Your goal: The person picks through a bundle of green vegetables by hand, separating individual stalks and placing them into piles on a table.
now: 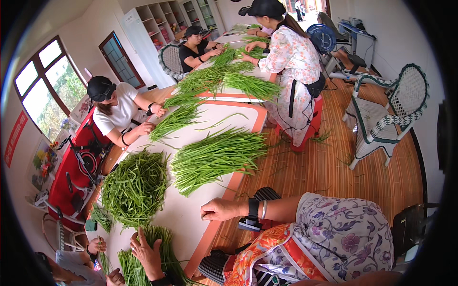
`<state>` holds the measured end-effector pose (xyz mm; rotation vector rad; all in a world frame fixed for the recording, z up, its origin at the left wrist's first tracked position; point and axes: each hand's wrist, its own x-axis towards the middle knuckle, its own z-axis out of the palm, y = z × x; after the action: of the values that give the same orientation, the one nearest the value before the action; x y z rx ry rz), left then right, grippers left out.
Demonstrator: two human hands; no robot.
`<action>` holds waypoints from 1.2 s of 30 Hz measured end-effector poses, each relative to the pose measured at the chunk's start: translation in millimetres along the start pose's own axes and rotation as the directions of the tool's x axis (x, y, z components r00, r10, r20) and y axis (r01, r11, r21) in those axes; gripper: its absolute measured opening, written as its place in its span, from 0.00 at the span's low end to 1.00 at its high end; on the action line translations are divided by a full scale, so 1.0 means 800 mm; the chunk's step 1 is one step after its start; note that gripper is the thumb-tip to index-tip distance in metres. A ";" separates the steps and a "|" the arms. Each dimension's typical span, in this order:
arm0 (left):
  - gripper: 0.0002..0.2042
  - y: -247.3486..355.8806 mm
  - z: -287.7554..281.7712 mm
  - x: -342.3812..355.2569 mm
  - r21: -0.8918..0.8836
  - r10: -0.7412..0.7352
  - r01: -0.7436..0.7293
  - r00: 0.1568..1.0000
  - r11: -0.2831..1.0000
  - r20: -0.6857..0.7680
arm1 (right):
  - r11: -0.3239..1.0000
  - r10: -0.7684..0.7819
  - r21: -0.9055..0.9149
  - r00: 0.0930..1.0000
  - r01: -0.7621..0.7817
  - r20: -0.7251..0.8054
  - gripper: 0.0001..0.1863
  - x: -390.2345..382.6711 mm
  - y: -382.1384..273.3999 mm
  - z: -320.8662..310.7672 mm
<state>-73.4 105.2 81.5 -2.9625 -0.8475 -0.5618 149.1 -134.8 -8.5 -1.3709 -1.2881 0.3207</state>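
The bundle of long, slender green stalks (164,243) lies on the white tabletop with an orange border (183,214), partly covered in my view by the left hand (147,253). I record its long axis as running roughly up and down the feed, upper ends toward the tangled heap of flat, dark-green blades (136,188). The larger bundle of straight green stalks (217,159) lies farther along, its axis slanting from lower left to upper right. I find the left hand released, fingers spread and pointing up the view; whether it touches the stalks I cannot tell. The right hand (220,209) is held by the orange border, its forearm level from the right, fingers loosely curled; the fingertips are hidden, so I cannot confirm a grip. The bottom edge cuts off most of the left forearm
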 end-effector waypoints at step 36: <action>0.07 0.119 0.118 -0.008 -0.852 0.036 0.104 0.989 0.513 0.142 | 0.913 0.046 -0.393 0.984 -0.112 -0.174 0.06 0.057 -0.008 -0.048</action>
<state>1.8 30.6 -0.4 -3.9408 -0.7832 -1.0540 192.9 -120.0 29.6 -1.7623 -1.2046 -0.0081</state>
